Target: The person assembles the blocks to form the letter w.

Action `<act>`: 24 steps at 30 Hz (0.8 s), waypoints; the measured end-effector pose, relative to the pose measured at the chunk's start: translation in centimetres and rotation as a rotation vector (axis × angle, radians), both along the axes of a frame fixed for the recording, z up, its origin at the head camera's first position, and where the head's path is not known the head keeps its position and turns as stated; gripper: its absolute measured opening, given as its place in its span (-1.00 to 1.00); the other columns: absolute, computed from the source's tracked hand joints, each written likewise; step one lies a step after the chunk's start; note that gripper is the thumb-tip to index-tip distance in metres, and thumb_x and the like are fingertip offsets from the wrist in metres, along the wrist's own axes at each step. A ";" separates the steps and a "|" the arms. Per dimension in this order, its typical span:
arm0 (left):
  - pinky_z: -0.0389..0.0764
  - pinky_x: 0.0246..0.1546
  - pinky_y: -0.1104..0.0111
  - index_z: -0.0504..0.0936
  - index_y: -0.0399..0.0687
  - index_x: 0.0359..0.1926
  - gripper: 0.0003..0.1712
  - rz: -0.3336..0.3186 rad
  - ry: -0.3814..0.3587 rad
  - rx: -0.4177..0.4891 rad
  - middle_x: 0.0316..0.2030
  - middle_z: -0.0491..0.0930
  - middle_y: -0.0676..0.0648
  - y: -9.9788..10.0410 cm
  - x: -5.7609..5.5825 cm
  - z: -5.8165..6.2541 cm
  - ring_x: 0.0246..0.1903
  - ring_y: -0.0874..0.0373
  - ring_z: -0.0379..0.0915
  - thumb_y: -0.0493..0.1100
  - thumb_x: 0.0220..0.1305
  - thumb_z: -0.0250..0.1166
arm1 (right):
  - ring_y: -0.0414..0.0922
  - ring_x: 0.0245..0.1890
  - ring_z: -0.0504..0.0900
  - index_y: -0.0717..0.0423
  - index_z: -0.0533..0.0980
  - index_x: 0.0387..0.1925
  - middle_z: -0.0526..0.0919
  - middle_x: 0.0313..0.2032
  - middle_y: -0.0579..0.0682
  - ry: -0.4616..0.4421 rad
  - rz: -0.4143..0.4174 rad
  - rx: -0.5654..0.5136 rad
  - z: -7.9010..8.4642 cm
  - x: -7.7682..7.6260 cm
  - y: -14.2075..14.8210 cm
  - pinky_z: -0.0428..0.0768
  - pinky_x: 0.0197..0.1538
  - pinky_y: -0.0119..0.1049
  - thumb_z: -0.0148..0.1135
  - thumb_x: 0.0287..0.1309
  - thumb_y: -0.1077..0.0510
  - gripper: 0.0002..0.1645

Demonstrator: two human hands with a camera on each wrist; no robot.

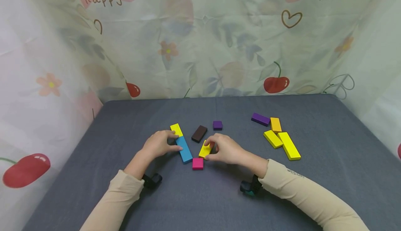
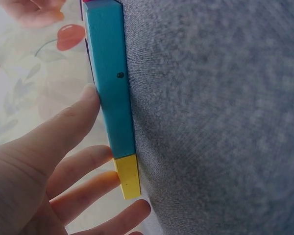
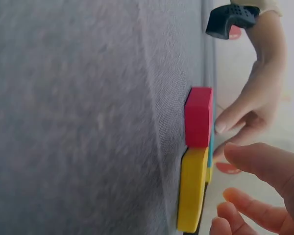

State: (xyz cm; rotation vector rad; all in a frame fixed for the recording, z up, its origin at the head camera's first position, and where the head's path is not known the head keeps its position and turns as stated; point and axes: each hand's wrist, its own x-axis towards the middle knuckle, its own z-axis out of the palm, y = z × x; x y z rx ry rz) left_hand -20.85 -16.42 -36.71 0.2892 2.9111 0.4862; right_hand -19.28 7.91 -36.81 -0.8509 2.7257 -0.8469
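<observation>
My left hand (image 1: 157, 144) lies along a blue block (image 1: 184, 150) and a short yellow block (image 1: 176, 129) set end to end. In the left wrist view the thumb rests at the blue block's side, and the fingers are spread near the yellow one. My right hand (image 1: 228, 150) hovers over another yellow block (image 1: 204, 151), its fingers loosely bent. The right wrist view shows thumb and fingertips apart, not wrapped round that block. A red-pink square block (image 1: 197, 164) sits at the near end, between the blue block and this yellow block, forming a V.
Beyond the hands lie a dark brown block (image 1: 199, 134) and a small purple block (image 1: 217, 125). Farther right, a long purple block (image 1: 260, 119), an orange block (image 1: 275, 125) and two yellow blocks (image 1: 291, 146) lie grouped on the grey cloth (image 1: 219, 206). A printed curtain (image 1: 206, 50) hangs behind.
</observation>
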 end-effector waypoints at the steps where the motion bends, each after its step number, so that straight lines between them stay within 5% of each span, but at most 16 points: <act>1: 0.38 0.20 -0.03 0.53 -0.06 0.15 -0.35 0.001 0.000 0.002 0.24 0.43 -0.15 0.0 0.0 0.0 0.27 -0.15 0.28 0.08 0.05 0.39 | -0.16 -0.38 0.48 0.15 0.56 -0.10 0.57 -0.25 0.03 -0.003 -0.011 0.000 0.0 -0.1 0.1 0.45 -0.30 -0.45 0.41 -0.06 0.08 -0.55; 15: 0.38 0.20 -0.02 0.54 -0.08 0.15 -0.36 0.000 -0.001 0.001 0.24 0.42 -0.15 0.0 0.1 0.0 0.27 -0.14 0.28 0.07 0.05 0.39 | -0.05 -0.09 0.51 0.21 0.48 0.02 0.54 -0.08 0.09 -0.022 -0.120 0.089 -0.7 -0.6 -0.1 0.53 0.07 -0.16 0.47 -0.14 -0.05 -0.31; 24: 0.38 0.20 -0.02 0.54 -0.07 0.15 -0.36 0.000 -0.002 0.003 0.24 0.43 -0.15 0.0 0.0 0.0 0.27 -0.15 0.28 0.08 0.05 0.38 | -0.07 -0.13 0.50 0.19 0.47 0.00 0.54 -0.09 0.07 -0.050 -0.155 0.147 -1.0 -0.9 -0.6 0.54 0.05 -0.17 0.49 -0.19 -0.08 -0.27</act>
